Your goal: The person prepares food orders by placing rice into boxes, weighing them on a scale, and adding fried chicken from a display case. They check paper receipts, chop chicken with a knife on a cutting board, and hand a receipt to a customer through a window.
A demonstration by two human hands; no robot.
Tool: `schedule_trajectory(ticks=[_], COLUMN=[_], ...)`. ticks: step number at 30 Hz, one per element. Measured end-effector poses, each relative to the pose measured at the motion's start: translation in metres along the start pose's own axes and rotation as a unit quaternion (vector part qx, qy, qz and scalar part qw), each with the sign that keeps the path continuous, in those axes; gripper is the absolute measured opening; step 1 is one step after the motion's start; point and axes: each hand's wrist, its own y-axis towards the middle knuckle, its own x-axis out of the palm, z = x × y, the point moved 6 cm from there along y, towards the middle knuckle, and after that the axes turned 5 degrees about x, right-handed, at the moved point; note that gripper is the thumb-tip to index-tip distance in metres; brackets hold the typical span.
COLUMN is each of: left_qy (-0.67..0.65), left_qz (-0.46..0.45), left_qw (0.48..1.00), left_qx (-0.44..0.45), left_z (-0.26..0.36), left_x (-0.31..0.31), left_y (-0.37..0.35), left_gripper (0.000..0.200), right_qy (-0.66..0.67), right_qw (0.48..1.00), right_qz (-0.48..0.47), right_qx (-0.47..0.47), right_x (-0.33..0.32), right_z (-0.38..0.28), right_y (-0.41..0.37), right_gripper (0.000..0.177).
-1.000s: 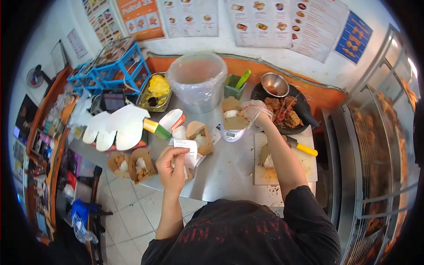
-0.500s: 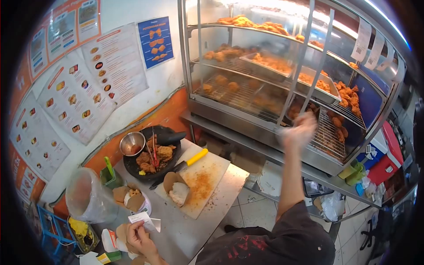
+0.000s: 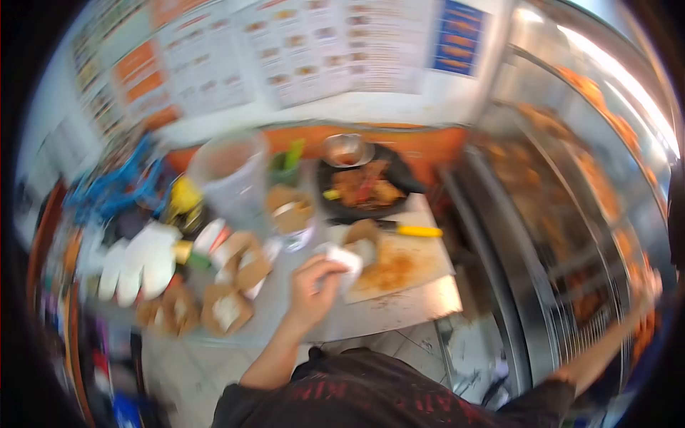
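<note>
Between the fingers of my left hand (image 3: 314,285) is a white paper slip (image 3: 344,262), held over the metal counter near a paper container of rice (image 3: 362,246). My right hand (image 3: 646,287) reaches out to the far right, at the glass display case (image 3: 524,285) with fried chicken (image 3: 586,307); blur hides its fingers and anything in them. A black stone mortar (image 3: 407,175) holds pieces of fried chicken (image 3: 367,187). Beside it, a yellow-handled knife (image 3: 419,231) lies across the crumb-covered cutting board (image 3: 428,267).
On the counter's left stand a large clear plastic tub (image 3: 228,167), several brown paper containers (image 3: 227,309) and white gloves (image 3: 143,264). Farther left is a blue basket (image 3: 114,189). A metal bowl (image 3: 348,151) sits by the mortar's rim.
The view has swung left, so the counter is now central and the case is at the right. My right hand has shifted toward the right side of the case. My left hand still holds the slip.
</note>
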Motion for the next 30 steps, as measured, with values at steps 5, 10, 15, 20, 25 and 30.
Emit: schedule_trajectory(ticks=[5,10,15,20,25,30], left_qy=[0.023,0.076,0.162,0.266,0.313,0.337], left_qz=[0.044,0.045,0.136,0.328,0.402,0.445], left_qw=[0.999,0.996,0.975,0.900,0.853,0.823], left_qx=[-0.024,-0.020,-0.071,-0.105,-0.114,-0.108], left_z=[0.000,0.018,0.035,0.047,0.062,0.066], left_x=[-0.004,-0.025,-0.098,-0.201,-0.292,-0.368], left_y=[-0.028,-0.052,-0.099,-0.169,-0.219,-0.251], left_gripper=[0.015,0.016,0.017,0.017,0.017,0.016], right_qy=[0.571,0.798,0.859,0.864,0.809,0.739], right_qw=[0.734,0.427,0.169,0.142,0.360,0.341], right_qz=[0.015,-0.382,-0.481,-0.465,-0.365,-0.413], right_qx=[0.367,0.187,-0.046,-0.134,-0.287,-0.409], right_x=[-0.074,-0.108,-0.211,-0.314,-0.426,-0.508], right_z=[-0.203,-0.567,-0.777,-0.887,-0.982,-1.065], right_y=[0.056,0.085,0.064,0.053,0.071,0.056], right_gripper=[0.045,0.033,0.026,0.017,0.013,0.017])
